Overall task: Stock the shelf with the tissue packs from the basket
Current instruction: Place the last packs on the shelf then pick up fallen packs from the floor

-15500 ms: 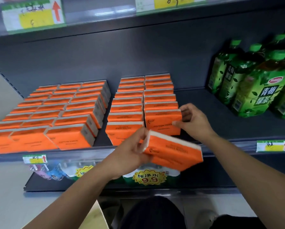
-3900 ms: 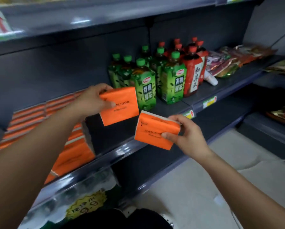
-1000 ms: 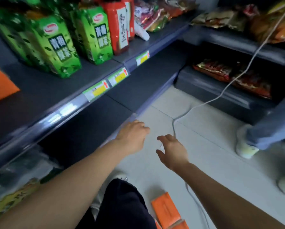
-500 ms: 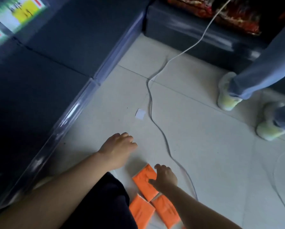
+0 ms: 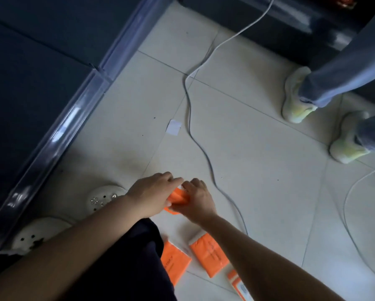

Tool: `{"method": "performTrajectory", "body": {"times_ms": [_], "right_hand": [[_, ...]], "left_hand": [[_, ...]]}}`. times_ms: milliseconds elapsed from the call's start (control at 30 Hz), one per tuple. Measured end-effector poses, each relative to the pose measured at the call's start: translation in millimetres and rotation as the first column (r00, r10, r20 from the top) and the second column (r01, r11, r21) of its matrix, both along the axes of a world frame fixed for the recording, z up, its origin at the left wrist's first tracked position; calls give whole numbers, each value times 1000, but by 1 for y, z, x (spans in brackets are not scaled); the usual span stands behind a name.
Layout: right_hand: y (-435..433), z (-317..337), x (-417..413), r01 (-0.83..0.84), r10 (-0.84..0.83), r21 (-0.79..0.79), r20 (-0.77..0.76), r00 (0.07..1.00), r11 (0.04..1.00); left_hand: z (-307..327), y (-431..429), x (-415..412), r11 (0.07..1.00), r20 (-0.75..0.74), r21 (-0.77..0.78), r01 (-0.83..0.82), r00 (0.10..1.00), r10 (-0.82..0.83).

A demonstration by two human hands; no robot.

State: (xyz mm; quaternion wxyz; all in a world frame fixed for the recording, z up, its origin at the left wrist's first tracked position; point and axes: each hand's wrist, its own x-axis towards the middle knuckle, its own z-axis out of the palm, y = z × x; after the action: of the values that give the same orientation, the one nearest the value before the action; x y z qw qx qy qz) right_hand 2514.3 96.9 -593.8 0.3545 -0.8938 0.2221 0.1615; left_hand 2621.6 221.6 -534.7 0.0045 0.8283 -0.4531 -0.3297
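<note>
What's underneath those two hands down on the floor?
An orange tissue pack shows between the left hand and right hand, over the tiled floor. The hands cover most of it; whether it's lifted is unclear.

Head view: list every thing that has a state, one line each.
left hand: grips the held pack
right hand: grips the held pack
held pack: between both hands
loose packs: three, flat on the floor
cable: lying slack on the floor

Pale tiled floor (image 5: 258, 170) — dark shelf base (image 5: 30, 83) along its edge, thin white cable (image 5: 190, 127) across it
</note>
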Motion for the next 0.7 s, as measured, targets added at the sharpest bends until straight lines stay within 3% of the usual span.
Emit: {"method": "performTrajectory", "body": {"times_ms": [67,100,233,333,533,600,700], "right_hand": [[-14,7,0,21,-23,16,118,993,1000],[-24,9,-6,31,-33,16,95,995,999],[-48,-7,-65,62,-84,-91,-270,959,994],[-42,-24,-118,99,-164,-145,-559,813,984],[-20,-42,-141,121,-202,-162,-749,631,979],[-17,-39,-123,87,-187,-174,-715,674,981],[-11,-22,-75,192,-258,-183,-479,839,964]], "left_hand": [[5,-7,-1,996,11,-33,-82,997,83],[6,-8,-1,994,37,-39,-97,994,99],[7,1,2,988,78,-18,-154,985,155],[4,7,2,984,75,-28,-178,981,180],[9,18,6,971,7,-42,-237,971,238],[17,22,14,961,-1,-57,-270,963,271],[38,28,29,933,17,-93,-348,936,351]]}}
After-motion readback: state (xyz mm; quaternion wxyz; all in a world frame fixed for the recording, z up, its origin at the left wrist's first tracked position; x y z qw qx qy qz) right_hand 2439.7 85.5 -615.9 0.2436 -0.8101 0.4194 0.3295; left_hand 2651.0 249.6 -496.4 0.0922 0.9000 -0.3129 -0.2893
